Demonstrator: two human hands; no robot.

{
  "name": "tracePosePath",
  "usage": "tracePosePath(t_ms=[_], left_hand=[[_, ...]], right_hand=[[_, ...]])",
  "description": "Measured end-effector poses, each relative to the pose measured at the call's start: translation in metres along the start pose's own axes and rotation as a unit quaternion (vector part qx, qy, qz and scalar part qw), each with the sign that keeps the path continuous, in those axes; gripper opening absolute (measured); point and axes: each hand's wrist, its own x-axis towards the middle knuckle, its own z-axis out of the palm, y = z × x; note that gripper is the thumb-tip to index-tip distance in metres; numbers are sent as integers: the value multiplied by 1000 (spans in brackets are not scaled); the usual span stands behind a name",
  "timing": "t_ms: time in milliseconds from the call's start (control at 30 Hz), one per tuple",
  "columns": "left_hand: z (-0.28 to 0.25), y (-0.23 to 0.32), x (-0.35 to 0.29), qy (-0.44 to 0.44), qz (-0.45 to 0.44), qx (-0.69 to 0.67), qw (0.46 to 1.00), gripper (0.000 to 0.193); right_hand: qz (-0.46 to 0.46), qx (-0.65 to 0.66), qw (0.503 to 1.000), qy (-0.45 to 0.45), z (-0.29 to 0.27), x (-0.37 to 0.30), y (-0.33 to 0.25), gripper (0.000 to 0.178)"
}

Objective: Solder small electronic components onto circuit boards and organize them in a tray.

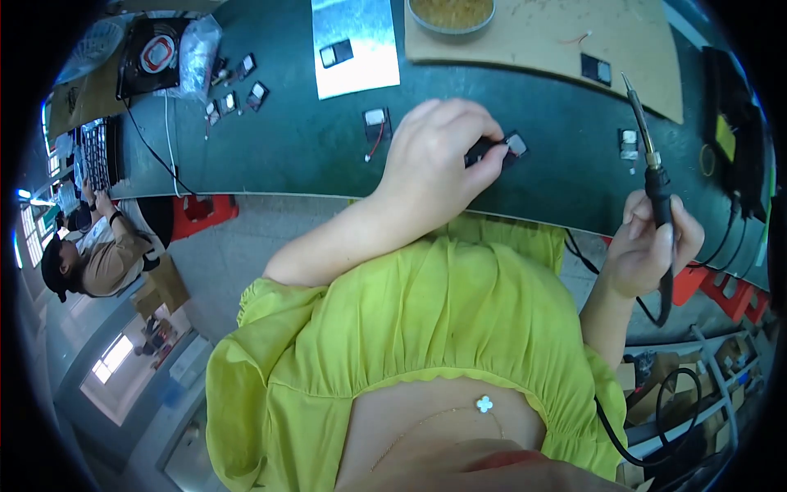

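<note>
My left hand [443, 156] is closed on a small black part with a silvery face [515, 145], pinched between thumb and fingers just over the green table. Much of that part is hidden by the fingers. At the right, my right hand [643, 254] grips a soldering iron [658, 184] by its black handle, its metal tip pointing up and away from me. Beside my left hand lies a similar black part [375, 119] with a red wire and white plug. Another such part [628, 146] lies near the iron, left of its tip.
At the back, a brown board [533, 41] carries a round bowl [452, 30] of brown material and a black part [596, 69]. A white sheet [361, 82] holds another. Several more lie left, near a clear bag [198, 57]. A co-worker [115, 254] sits at a keyboard [98, 156].
</note>
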Motion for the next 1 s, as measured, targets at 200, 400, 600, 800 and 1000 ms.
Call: tracePosePath(t_ms=[200, 400, 600, 800, 1000], left_hand=[[-16, 11, -5, -22, -23, -34, 999, 16], [-48, -5, -19, 69, 16, -57, 996, 12], [-78, -39, -33, 250, -62, -20, 966, 10], [-89, -74, -69, 283, -78, -19, 956, 10], [-81, -66, -77, 135, -30, 106, 985, 14]], right_hand=[[154, 332, 929, 51, 2, 22, -15, 20], [221, 428, 876, 26, 17, 26, -11, 23], [252, 368, 892, -79, 60, -6, -11, 26], [270, 388, 873, -121, 72, -22, 11, 27], [237, 337, 908, -67, 63, -16, 8, 26]])
